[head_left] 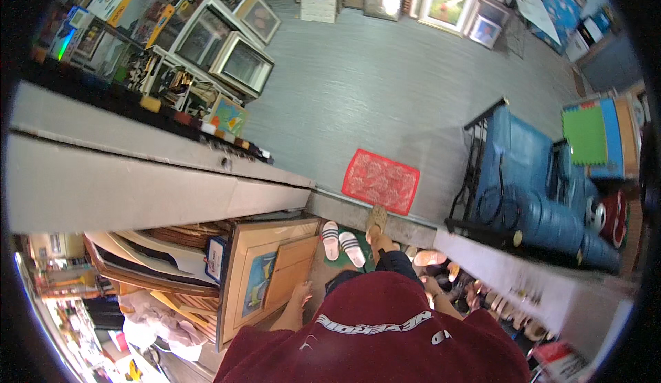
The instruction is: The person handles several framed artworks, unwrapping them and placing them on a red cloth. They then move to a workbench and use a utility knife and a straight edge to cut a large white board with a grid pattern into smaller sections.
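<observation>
Wood-brown, flat rectangular picture frame (260, 242) beside the left hand (300, 293).

The wide view looks from head height, steeply down and forward – the maroon shirt (379, 345) is quite near below, the grey floor (344, 94) lies farther – and bends toward its rim.

The person's left hand (300, 293) hangs just beside a large picture frame (256, 283) leaning on the near left, and the right hand (432, 288) is near the shoes (509, 312) on the near right. One foot (376, 221) rests on the doorstep (344, 211) (striped sandals (352, 249) lie to its left). Farther off, a red mat (381, 180) lies on the grey floor (344, 87), with a blue sofa (516, 145) to the right.
</observation>
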The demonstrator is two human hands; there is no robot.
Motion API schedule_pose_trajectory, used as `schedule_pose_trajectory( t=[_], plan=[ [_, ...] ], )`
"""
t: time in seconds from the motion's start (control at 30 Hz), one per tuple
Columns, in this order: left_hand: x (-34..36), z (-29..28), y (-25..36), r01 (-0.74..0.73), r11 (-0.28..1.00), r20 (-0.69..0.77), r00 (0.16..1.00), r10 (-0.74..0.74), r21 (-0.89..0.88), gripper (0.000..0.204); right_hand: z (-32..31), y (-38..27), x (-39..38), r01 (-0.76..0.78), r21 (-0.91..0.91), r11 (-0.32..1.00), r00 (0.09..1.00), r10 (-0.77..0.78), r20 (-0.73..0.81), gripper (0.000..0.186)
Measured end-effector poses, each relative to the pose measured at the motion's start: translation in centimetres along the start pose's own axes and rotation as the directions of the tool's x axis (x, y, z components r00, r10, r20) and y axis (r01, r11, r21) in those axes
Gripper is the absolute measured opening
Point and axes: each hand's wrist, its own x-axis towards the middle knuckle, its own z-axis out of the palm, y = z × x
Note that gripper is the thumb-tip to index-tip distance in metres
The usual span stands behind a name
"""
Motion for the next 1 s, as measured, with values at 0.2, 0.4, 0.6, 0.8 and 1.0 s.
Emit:
schedule_pose_trajectory(
  t=[0.2,0.4,0.6,0.8,1.0],
  plan=[
    [1.2,1.7,12.6,-0.052,0.986,-0.071,0.997,0.042,-0.155,0.047,-25.5,-21.8,15.2,0.194,0.492,0.849,0.922,0.015,-0.388,0.029],
    [8.8,5.6,31.4,-0.345,0.938,-0.076,0.937,0.341,-0.041,0.049,-38.3,-39.1,25.9,0.362,0.185,0.914,0.891,-0.281,-0.356,0.032],
    [19.4,5.6,49.7,-0.271,0.907,-0.120,0.962,0.245,-0.321,0.045,-40.4,-37.3,40.9,0.268,0.239,0.933,0.954,-0.222,-0.203,0.038],
    [21.9,-2.5,65.9,-0.336,0.900,-0.245,0.931,0.272,-0.277,0.035,-43.7,-21.6,52.0,0.064,-0.167,0.984,0.987,-0.038,0.156,0.036],
    [24.6,-7.2,77.2,-0.387,0.804,-0.416,0.888,0.195,-0.451,0.029,-53.7,-32.1,62.1,0.071,-0.236,0.969,0.989,-0.038,0.141,0.037]
  ],
)
